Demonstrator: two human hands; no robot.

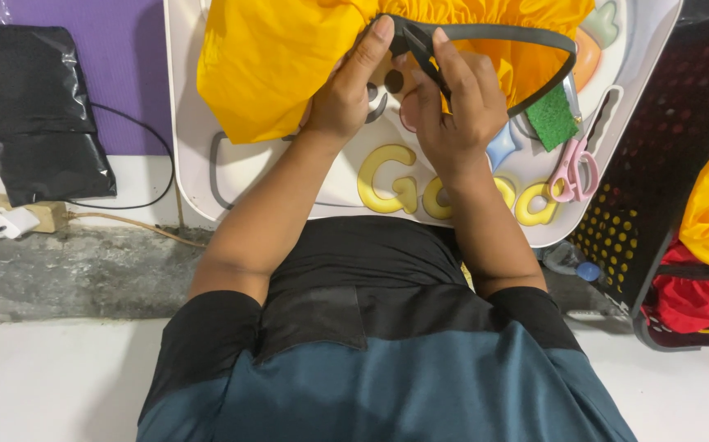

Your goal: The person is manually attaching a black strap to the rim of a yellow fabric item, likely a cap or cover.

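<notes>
Both hands meet over a white tray-like table (195,176) on my lap. My left hand (346,90) pinches the end of a dark grey strap (494,34) where it meets a small black clasp. My right hand (457,102) grips the same strap end from the other side. The strap loops to the right over bright yellow fabric (264,57), which is bunched across the top of the table.
Pink scissors (571,168), a green square patch (551,121) and yellow raised letters (387,180) lie on the table. A black perforated basket (657,164) at right holds yellow and red fabric. A black plastic bag (39,106) lies on a purple mat at left.
</notes>
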